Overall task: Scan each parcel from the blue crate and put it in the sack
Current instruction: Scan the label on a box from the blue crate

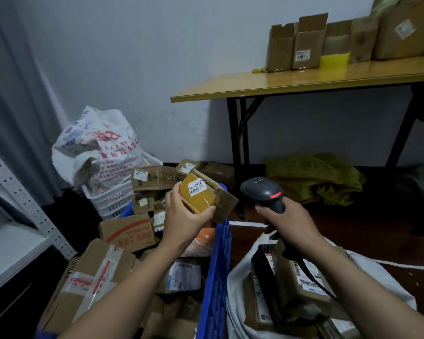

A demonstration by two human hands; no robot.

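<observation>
Judged light and stiff, the parcel [201, 195] is being gripped by its edges in the left hand [185, 216] above the blue crate [217, 265], while the scanner [262, 190] is being clasped in the right hand [288, 218].

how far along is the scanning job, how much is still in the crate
Done: several parcels already lie in the sack. In hand: the left hand holds a yellow-taped parcel label up over the blue crate, and the right hand grips the scanner, its red light on. Left: many boxes are piled in the crate, so much looks undone.
</observation>
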